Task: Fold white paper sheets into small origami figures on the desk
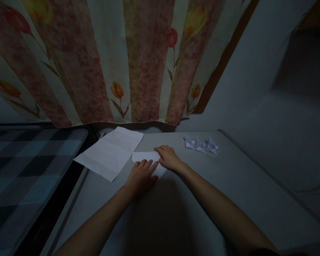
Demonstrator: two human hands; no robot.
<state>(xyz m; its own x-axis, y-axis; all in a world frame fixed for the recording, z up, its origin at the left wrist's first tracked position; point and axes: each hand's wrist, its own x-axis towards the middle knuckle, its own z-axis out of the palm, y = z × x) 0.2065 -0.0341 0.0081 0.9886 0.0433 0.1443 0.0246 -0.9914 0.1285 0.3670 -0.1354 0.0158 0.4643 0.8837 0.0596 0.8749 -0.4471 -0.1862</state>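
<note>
A small folded piece of white paper (146,155) lies on the table in front of me. My left hand (142,175) rests on its near left part with the fingers spread and lying flat. At the paper's right end, my right hand (169,157) has its fingers bent together over the edge, the thumb near the left fingertips. Part of the paper is hidden under both hands. A larger white sheet with creases (113,151) lies to the left, close to the folded paper. Several folded white paper shapes with pointed tips (200,144) stand in a row at the back right.
The light table (216,185) reaches the wall (256,106) on its right side. A striped curtain with tulips (141,71) hangs behind it. To the left is a bed with a checked mattress (29,167), with a dark gap between bed and table.
</note>
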